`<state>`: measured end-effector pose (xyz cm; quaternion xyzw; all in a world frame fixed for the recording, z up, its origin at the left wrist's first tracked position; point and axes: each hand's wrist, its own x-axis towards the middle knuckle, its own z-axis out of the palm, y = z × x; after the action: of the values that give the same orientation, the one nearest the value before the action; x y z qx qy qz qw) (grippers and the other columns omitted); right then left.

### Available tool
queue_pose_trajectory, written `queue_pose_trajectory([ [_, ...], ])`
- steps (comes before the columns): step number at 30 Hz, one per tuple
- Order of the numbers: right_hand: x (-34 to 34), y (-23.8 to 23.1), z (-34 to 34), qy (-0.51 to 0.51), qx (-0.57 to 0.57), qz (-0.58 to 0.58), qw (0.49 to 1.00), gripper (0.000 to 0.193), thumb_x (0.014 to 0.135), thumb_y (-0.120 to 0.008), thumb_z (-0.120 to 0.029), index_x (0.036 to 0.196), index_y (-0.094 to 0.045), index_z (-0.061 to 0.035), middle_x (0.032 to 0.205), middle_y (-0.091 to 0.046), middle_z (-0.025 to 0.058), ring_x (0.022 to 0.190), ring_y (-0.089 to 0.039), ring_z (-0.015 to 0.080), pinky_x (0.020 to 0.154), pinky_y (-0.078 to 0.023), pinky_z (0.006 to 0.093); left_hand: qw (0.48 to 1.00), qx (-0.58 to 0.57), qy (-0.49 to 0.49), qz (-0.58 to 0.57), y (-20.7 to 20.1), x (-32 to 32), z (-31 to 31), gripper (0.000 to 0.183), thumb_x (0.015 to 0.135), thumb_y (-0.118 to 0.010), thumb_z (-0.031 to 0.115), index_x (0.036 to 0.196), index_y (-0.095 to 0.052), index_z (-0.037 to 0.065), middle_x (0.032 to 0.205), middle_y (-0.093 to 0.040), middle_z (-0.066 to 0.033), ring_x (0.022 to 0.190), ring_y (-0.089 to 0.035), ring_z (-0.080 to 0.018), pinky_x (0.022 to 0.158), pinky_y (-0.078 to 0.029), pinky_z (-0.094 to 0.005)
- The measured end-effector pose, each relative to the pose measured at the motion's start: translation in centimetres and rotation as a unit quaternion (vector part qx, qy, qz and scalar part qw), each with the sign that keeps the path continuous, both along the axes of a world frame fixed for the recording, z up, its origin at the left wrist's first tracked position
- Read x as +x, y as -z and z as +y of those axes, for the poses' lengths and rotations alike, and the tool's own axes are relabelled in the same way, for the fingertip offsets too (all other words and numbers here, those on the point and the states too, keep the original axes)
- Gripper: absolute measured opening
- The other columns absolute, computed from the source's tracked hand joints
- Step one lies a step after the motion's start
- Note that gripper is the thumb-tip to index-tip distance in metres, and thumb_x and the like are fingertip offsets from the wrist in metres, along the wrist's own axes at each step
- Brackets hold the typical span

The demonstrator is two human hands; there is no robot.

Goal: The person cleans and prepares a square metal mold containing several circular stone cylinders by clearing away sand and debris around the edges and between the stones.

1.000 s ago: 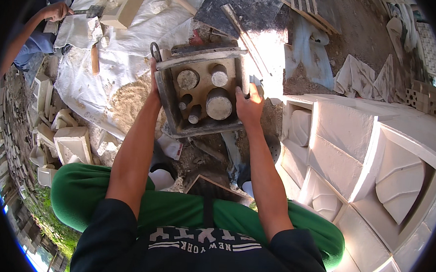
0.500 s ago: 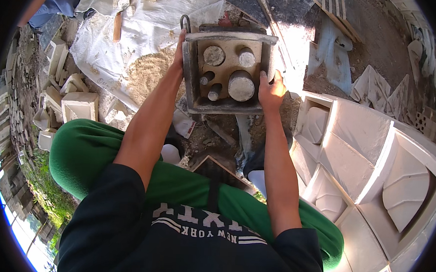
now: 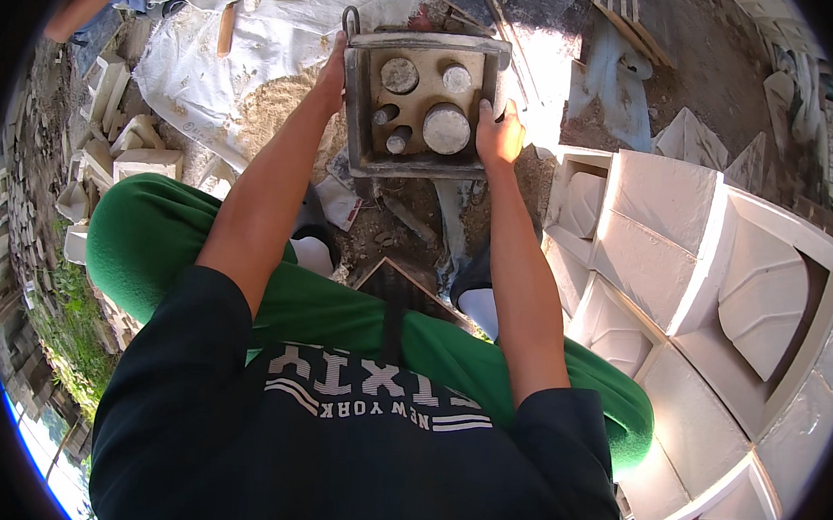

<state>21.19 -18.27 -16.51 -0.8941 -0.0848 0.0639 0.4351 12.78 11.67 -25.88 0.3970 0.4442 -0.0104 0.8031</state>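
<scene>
Held out over the ground in front of me is a square, dark-walled mould box (image 3: 356,116) with a wire loop at its far left corner. Several pale round cylinders stand up from its sandy inside, the widest cylinder (image 3: 446,129) being at the near right. My left hand (image 3: 332,75) grips the box's left wall, its fingers mostly hidden behind. My right hand (image 3: 500,137) clasps the right wall, thumb along the rim and the other fingers out of sight.
Pale cast blocks (image 3: 659,212) with hollow compartments stand close on my right. Smaller cast pieces (image 3: 148,163) lie at left. A white sheet (image 3: 209,84) with sand on it spreads beyond, with a wooden handle (image 3: 226,31). Another person's arm (image 3: 91,8) shows at far left.
The whole scene has shifted up and slightly left in the picture, the box and both arms with it. Both hands keep their hold on the box. The other person's arm has moved further into view.
</scene>
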Motion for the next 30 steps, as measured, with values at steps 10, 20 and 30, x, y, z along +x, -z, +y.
queue_pose_trajectory([
  [10,0.7,2.1,-1.6,0.08,0.017,-0.011,0.997,0.046,0.098,-0.041,-0.035,0.099,-0.066,0.0032,0.098,-0.068,0.0249,0.096,-0.064,0.0398,0.086,-0.046,0.0466,0.878,0.459,0.048,0.127,-6.1,-3.6,-10.5,0.086,0.092,-0.03,0.072,0.119,-0.062,-0.004,0.115,-0.063,-0.029,0.111,-0.059,-0.0427,0.093,-0.044,-0.0497],
  [20,-3.4,7.3,-4.3,0.258,0.084,0.012,0.962,0.047,0.099,-0.038,-0.035,0.096,-0.071,-0.0011,0.093,-0.071,0.0164,0.088,-0.065,0.0289,0.081,-0.048,0.0388,0.842,0.512,0.052,0.161,-7.0,-3.7,-11.3,0.087,0.092,-0.027,0.072,0.11,-0.066,-0.004,0.102,-0.066,-0.0303,0.103,-0.06,-0.0462,0.092,-0.043,-0.0518],
  [30,-5.4,6.3,-3.4,0.238,0.132,-0.012,0.962,0.044,0.099,-0.038,-0.03,0.107,-0.065,0.0047,0.103,-0.068,0.0216,0.095,-0.063,0.037,0.084,-0.046,0.0421,0.928,0.297,-0.069,0.215,-6.9,-4.0,-10.4,0.105,0.086,-0.025,0.081,0.114,-0.06,-0.014,0.115,-0.059,-0.0349,0.114,-0.055,-0.0457,0.099,-0.039,-0.0479],
])
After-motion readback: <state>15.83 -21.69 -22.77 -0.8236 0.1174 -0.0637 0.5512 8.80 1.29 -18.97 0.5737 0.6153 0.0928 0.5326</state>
